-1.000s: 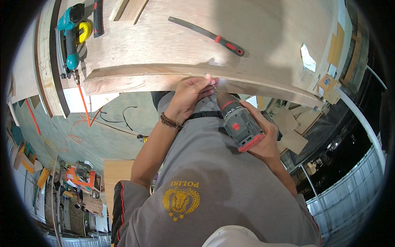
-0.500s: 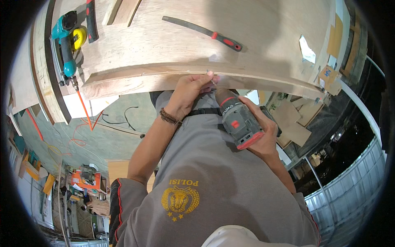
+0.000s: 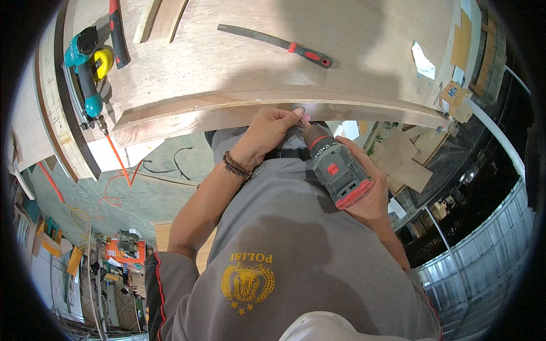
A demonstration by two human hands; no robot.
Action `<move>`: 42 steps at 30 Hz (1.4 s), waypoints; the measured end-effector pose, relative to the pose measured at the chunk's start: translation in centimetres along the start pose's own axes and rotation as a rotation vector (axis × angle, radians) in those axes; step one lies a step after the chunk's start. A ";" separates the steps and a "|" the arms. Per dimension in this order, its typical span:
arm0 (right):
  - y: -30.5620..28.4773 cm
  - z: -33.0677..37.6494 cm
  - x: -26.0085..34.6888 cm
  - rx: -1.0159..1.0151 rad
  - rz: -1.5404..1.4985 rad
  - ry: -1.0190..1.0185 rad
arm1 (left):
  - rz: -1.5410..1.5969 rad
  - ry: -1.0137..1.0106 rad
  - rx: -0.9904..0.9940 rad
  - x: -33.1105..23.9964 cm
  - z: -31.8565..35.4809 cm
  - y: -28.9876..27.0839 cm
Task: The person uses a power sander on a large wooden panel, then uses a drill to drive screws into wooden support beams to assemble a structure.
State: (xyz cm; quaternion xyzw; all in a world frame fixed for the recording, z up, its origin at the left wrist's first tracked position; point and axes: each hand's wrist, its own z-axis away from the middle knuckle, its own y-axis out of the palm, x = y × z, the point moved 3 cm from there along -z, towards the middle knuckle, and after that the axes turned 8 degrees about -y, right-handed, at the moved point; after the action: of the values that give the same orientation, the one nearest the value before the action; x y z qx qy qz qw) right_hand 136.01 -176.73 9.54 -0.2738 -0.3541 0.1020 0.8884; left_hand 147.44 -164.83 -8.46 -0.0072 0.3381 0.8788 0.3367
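My right hand (image 3: 372, 196) wraps round the handle of a dark grey and red cordless drill (image 3: 341, 173). The drill's nose points up and left, toward the wooden strip (image 3: 227, 113) along the table's near edge. At that nose my left hand (image 3: 266, 132) is closed in a pinch, thumb and forefinger on a thin metal piece (image 3: 294, 106) that looks like a screw. Most of this piece is hidden by the fingers. Whether its tip touches the strip, I cannot tell.
On the plywood table (image 3: 352, 34) lie a rasp (image 3: 273, 40) with a red and black handle, a teal air nailer (image 3: 85, 74), a yellow tape measure (image 3: 102, 63) and a red-and-black handle (image 3: 118, 34). An orange hose (image 3: 118, 153) hangs down at left; a cardboard box (image 3: 453, 98) sits at right.
The drill and my right hand have shifted slightly right and down. My left hand has moved a little right, still pinched at the drill's nose. The view has tilted slightly.
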 end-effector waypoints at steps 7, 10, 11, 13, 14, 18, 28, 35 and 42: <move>0.1 -0.6 0.6 0.018 0.040 0.139 | -0.083 -0.028 -0.063 0.3 -0.6 0.2; -0.1 -0.7 0.8 0.009 0.043 0.112 | -0.107 -0.035 -0.083 0.2 -0.6 0.2; -0.1 -0.7 0.8 0.002 0.040 0.098 | -0.114 -0.040 -0.087 0.2 -0.7 0.2; -0.1 -0.8 0.6 0.007 0.039 0.115 | -0.133 -0.044 -0.090 0.0 -0.7 0.2; -0.1 -0.8 0.6 0.010 0.039 0.124 | -0.144 -0.046 -0.088 -0.3 -0.5 0.2; -0.2 -0.9 0.3 0.020 0.045 0.128 | -0.235 0.039 -0.123 -0.2 -0.7 0.0; 0.2 -0.2 -0.6 -0.014 0.008 0.070 | -1.044 0.558 -0.552 -3.3 3.0 -0.7; 0.4 -0.2 -0.8 -0.026 -0.017 0.068 | -1.287 1.009 -0.285 -5.1 0.5 -1.5; 0.1 -0.8 -0.1 0.000 0.068 0.120 | -1.367 1.035 -0.251 -3.5 -0.7 -2.2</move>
State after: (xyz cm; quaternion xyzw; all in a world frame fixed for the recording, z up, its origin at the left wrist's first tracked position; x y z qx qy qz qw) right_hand 136.50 -176.98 8.92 -0.2914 -0.2908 0.1153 0.9040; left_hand 151.33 -166.06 -9.44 -0.6452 0.2707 0.4007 0.5915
